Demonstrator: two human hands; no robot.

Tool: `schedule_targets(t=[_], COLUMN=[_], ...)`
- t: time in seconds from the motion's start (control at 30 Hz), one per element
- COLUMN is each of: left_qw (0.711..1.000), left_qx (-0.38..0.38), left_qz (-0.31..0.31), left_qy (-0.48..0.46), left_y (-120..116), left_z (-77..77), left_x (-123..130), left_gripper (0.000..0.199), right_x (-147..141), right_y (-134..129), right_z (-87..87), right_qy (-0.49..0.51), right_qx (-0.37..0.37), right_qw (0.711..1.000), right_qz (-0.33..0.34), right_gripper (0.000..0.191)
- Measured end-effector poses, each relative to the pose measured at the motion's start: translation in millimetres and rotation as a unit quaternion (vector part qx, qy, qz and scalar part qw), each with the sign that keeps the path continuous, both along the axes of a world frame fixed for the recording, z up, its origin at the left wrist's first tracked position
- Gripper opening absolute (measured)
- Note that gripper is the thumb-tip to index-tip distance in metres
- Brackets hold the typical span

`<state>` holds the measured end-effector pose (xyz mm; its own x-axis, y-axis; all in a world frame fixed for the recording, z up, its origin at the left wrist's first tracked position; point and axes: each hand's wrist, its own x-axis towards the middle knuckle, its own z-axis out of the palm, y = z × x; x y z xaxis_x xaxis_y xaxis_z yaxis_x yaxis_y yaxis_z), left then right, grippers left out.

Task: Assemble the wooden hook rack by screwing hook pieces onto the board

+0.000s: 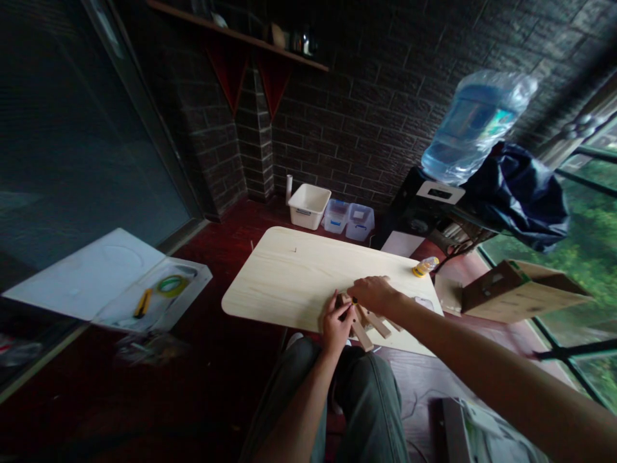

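Near the front edge of a pale wooden table (284, 283), my left hand (336, 326) grips a small wooden piece with several slat-like legs (362, 334). My right hand (372, 292) is closed just above the same piece, its fingers curled down. A small black and yellow thing (355, 300) shows between the two hands; its kind is too small to tell. Whatever the right fingers hold is hidden by the hand. Toward the table's back left, a small dark screw-like piece (295, 249) stands upright.
A yellow-capped bottle (425, 267) stands at the table's right end. Left, an open white case (193, 289) holds a yellow-black cutter and a green tape roll. Bins (308, 207) line the wall; a water dispenser (409, 209) and cardboard box (511, 296) stand right.
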<state>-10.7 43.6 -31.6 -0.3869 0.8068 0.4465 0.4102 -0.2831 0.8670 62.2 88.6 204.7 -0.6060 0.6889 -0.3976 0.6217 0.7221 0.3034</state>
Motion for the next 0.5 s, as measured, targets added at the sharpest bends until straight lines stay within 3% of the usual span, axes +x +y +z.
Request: schedule_targets(t=[0.2,0.4,0.5], left_qw=[1.0,1.0,1.0], left_qx=[0.004,0.004,0.0], left_qz=[0.008,0.002,-0.001], left_qy=[0.003,0.001,0.004], left_y=[-1.6,-2.7,-3.1], left_z=[3.9,4.5,4.5], left_x=[-1.2,-3.0,-3.7], left_gripper=[0.015,0.017,0.019], right_x=[-1.9,-1.0,-1.6], right_y=[-3.2,12.6,15.7], right_z=[0.1,-8.5,-11.7], right_qy=[0.004,-0.006,0.0], right_qx=[0.005,-0.043,-0.058], right_qw=[0.999,0.998,0.998], right_qz=[0.039,-0.046,-0.038], right_gripper=[0.031,0.027,0.028])
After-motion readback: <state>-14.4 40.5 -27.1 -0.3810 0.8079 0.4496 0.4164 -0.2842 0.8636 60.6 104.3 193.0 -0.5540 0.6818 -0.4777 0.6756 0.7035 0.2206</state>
